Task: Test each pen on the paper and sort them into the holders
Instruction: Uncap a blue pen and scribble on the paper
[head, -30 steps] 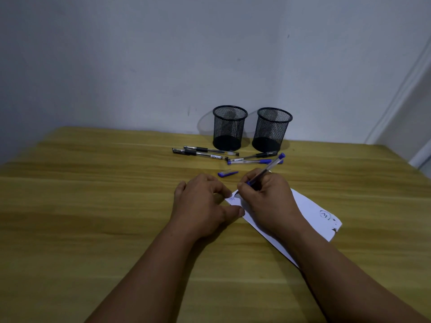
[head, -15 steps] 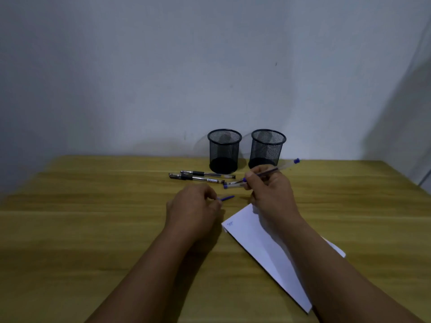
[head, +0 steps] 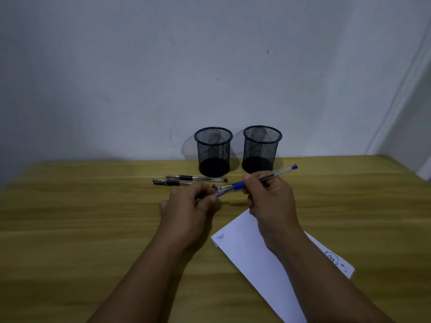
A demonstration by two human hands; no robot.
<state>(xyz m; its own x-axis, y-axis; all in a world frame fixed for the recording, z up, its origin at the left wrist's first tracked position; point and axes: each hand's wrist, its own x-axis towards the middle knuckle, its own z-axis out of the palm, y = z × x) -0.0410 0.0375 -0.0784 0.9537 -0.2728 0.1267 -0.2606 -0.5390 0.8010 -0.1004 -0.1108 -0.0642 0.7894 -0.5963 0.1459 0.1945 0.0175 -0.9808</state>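
Two hands: right hand [head: 268, 197] grips blue pen [head: 277, 173], left hand [head: 189, 206] pinches cap [head: 221, 194].

Two bare forearms enter from six o'clock, sleeveless to the frame edge; left hand [head: 186, 207], right hand [head: 270, 199] ringless.
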